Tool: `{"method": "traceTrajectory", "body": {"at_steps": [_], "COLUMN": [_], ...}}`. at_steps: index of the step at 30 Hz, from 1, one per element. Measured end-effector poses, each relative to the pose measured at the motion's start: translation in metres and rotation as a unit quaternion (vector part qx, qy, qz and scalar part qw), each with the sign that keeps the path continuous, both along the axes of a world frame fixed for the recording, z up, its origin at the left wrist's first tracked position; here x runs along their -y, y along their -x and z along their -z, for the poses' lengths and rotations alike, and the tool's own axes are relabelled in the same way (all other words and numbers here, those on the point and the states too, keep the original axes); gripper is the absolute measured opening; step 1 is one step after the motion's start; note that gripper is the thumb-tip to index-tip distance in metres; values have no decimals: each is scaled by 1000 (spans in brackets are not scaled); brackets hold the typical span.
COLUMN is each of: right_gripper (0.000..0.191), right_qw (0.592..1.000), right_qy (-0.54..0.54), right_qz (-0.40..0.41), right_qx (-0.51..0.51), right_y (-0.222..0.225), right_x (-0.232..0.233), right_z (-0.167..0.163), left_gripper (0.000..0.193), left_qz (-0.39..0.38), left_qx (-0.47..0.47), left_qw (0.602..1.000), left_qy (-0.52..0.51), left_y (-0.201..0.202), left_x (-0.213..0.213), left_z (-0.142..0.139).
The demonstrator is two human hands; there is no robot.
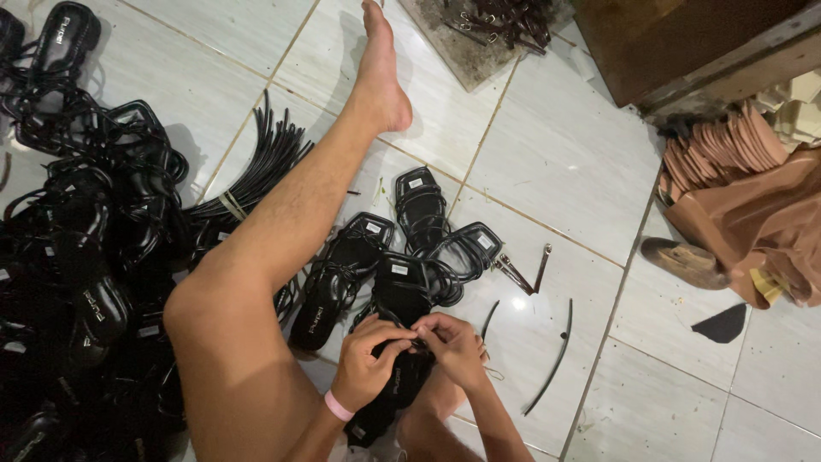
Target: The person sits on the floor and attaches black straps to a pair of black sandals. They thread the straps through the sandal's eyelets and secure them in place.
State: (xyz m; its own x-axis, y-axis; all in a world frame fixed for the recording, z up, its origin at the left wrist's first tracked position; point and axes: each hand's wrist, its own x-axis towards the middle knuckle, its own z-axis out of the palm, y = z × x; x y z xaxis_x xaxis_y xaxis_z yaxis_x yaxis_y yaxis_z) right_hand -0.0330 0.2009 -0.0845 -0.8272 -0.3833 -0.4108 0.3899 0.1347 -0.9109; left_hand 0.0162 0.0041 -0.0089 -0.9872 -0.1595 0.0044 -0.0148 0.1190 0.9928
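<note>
I sit on a tiled floor with my bare left leg (282,222) stretched out. My left hand (369,359), with a pink wristband, and my right hand (453,346) meet over a black strappy sandal (402,381) low in the middle. Both hands pinch a thin black strap of that sandal between the fingertips. Just beyond the hands lie several more black sandals (402,248) with white labels on their insoles.
A big heap of black sandals (85,257) fills the left side. A tied bundle of black straps (256,171) lies by my knee. Loose straps (552,359) lie to the right. Brown leather pieces (753,197) and a wooden box (684,43) stand at upper right.
</note>
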Motion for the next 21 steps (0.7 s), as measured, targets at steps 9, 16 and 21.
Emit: {"method": "traceTrajectory", "body": {"at_steps": [9, 16, 21], "right_gripper": [23, 15, 11], "right_qw": [999, 991, 986], "right_qy": [20, 17, -79], "right_qz": [23, 49, 78], "right_qx": [-38, -122, -122], "right_y": [-5, -22, -22], "right_x": [-6, -12, 1], "right_z": [-16, -25, -35], "left_gripper": [34, 25, 21], "left_qz": [-3, -14, -16], "left_qx": [30, -2, 8], "left_qw": [1000, 999, 999], "left_qy": [9, 44, 39], "left_y": [-8, -5, -6], "left_x": [6, -1, -4], "left_z": [-7, -5, -1]}}
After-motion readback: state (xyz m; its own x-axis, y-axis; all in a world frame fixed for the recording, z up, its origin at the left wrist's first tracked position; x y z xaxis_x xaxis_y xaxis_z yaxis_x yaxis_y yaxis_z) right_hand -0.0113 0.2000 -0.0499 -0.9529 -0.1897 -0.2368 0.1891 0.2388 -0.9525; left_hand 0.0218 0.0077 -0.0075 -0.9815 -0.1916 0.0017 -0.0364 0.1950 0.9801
